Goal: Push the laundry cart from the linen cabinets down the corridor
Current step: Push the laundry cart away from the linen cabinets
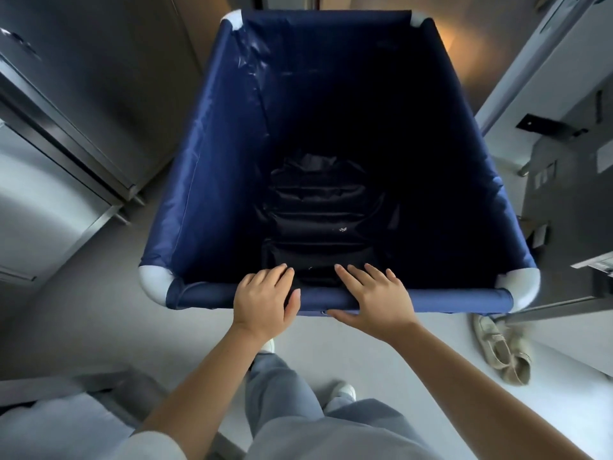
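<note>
Right, I have the laundry cart [212, 154] directly ahead of me, its near rail [431, 298] lying crosswise under both hands and its long axis running straight away from my body toward the far rail. That is the relation the push turns on: the cart lies forward of the hands, so force along my forearms should send it lengthwise down the gap between the steel cabinets on my left [63, 104] and the open cabinet door on my right [544, 78]. My left hand [263, 298] sits on the rail with fingers curled over its top and the thumb against the near side, a loose hold, not a tight clench. My right hand [376, 298] lies flatter, fingers spread over the rail and thumb stretched along its underside, pressing more than grasping. Both hands are about equally near, just left and right of the rail's middle. Counting: one cart, four pale corner caps, one dark folded bundle [318, 224] at the bottom, and a pair of shoes [501, 350] on the floor near the right corner, which I judge could catch a wheel.
</note>
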The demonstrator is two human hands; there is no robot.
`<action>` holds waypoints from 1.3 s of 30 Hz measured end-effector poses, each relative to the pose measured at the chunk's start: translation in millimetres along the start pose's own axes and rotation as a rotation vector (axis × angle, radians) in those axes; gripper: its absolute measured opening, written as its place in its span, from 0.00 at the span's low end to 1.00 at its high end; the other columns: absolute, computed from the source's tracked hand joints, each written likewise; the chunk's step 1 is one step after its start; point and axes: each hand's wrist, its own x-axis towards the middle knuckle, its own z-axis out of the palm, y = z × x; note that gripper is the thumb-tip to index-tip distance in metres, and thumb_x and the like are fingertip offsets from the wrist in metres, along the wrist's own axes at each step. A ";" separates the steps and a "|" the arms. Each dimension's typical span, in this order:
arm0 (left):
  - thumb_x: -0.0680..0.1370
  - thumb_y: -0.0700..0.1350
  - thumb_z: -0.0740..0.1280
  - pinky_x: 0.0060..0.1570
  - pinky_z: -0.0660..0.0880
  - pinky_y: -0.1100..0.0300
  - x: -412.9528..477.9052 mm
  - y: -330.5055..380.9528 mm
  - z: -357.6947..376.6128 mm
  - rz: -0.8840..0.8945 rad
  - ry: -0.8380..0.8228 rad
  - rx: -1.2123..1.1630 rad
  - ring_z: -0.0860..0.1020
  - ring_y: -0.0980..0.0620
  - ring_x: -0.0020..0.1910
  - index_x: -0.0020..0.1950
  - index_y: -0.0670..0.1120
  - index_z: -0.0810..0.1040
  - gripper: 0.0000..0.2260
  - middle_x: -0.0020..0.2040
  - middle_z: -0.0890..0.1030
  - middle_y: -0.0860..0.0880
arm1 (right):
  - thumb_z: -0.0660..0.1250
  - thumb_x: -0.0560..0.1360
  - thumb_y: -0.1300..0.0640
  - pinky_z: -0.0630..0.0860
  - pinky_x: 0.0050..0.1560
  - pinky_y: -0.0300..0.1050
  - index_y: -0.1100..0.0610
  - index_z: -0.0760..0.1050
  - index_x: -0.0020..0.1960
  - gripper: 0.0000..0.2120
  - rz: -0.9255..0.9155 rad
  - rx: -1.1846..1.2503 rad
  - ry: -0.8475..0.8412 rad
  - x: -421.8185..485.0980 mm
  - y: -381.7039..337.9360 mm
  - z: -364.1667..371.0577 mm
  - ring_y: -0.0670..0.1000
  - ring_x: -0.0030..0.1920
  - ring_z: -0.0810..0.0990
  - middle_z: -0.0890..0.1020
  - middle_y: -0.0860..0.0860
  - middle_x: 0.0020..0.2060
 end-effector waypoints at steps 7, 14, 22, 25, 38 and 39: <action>0.74 0.49 0.56 0.44 0.78 0.52 10.5 -10.6 1.0 0.025 0.001 0.038 0.82 0.44 0.48 0.54 0.41 0.81 0.19 0.50 0.83 0.43 | 0.70 0.63 0.34 0.71 0.53 0.70 0.55 0.72 0.65 0.37 0.006 -0.033 0.062 13.4 -4.3 2.7 0.63 0.58 0.78 0.81 0.56 0.56; 0.75 0.49 0.54 0.48 0.77 0.46 33.3 -32.7 -1.5 0.024 -0.052 0.052 0.80 0.42 0.54 0.58 0.42 0.79 0.20 0.56 0.81 0.42 | 0.52 0.69 0.29 0.54 0.67 0.66 0.49 0.54 0.74 0.40 0.038 -0.031 -0.041 44.1 -4.1 11.4 0.60 0.72 0.60 0.68 0.53 0.70; 0.76 0.49 0.53 0.54 0.74 0.43 73.5 -73.3 -7.3 0.055 -0.143 0.049 0.74 0.40 0.62 0.63 0.44 0.75 0.21 0.64 0.76 0.42 | 0.48 0.69 0.28 0.51 0.69 0.65 0.47 0.50 0.74 0.39 0.070 -0.022 -0.062 94.5 -11.4 13.7 0.58 0.73 0.57 0.64 0.51 0.72; 0.76 0.50 0.53 0.55 0.74 0.43 91.3 -93.2 -9.2 0.076 -0.166 0.041 0.74 0.40 0.62 0.64 0.44 0.75 0.21 0.64 0.76 0.42 | 0.50 0.70 0.28 0.51 0.69 0.65 0.47 0.52 0.74 0.39 0.090 0.000 -0.044 115.9 -18.5 12.0 0.58 0.73 0.58 0.66 0.51 0.72; 0.76 0.50 0.53 0.54 0.74 0.40 178.3 -188.4 -8.7 0.140 -0.226 0.005 0.74 0.40 0.63 0.65 0.46 0.74 0.21 0.64 0.75 0.42 | 0.62 0.68 0.34 0.56 0.63 0.74 0.52 0.64 0.71 0.37 0.153 -0.006 0.064 215.7 -44.4 0.0 0.63 0.67 0.68 0.75 0.56 0.65; 0.75 0.50 0.53 0.52 0.75 0.39 186.3 -193.8 -9.0 0.116 -0.229 -0.009 0.74 0.39 0.62 0.64 0.45 0.74 0.21 0.64 0.76 0.42 | 0.62 0.68 0.33 0.55 0.63 0.74 0.52 0.63 0.71 0.37 0.173 -0.015 0.059 219.3 -38.5 -1.9 0.63 0.68 0.67 0.74 0.56 0.65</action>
